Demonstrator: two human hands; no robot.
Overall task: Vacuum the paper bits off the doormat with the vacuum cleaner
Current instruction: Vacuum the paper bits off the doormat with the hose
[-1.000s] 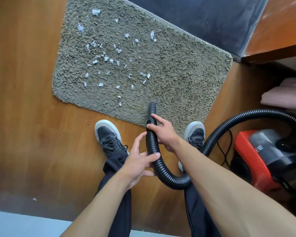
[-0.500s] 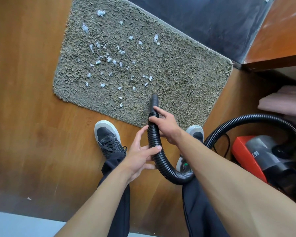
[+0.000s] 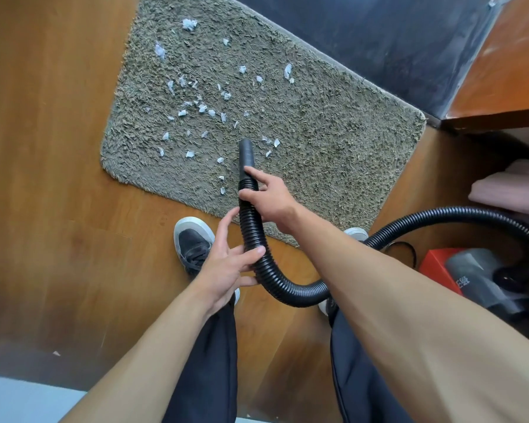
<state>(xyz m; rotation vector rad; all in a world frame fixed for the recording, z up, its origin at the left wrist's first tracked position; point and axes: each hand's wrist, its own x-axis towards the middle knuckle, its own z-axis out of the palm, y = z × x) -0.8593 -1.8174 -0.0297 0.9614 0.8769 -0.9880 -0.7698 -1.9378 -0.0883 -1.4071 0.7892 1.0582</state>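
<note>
A shaggy grey-green doormat (image 3: 333, 138) lies on the wooden floor, with several white paper bits (image 3: 202, 108) scattered over its left half. A black ribbed vacuum hose (image 3: 251, 227) curves up from the lower right, and its smooth nozzle (image 3: 246, 152) points onto the mat among the nearest bits. My right hand (image 3: 269, 198) grips the hose just behind the nozzle. My left hand (image 3: 229, 264) holds the hose lower down, fingers wrapped loosely round it. The red and grey vacuum cleaner (image 3: 458, 274) stands on the floor at the right.
My two feet in black sneakers (image 3: 193, 242) stand at the mat's near edge. A dark panel (image 3: 379, 41) borders the mat's far side. Wooden furniture (image 3: 501, 74) and a pink folded cloth (image 3: 510, 187) are at the right. One paper scrap (image 3: 55, 353) lies on the floor.
The nozzle has moved forward across the mat's near edge into the paper bits, with both hands following it. The view has shifted slightly.
</note>
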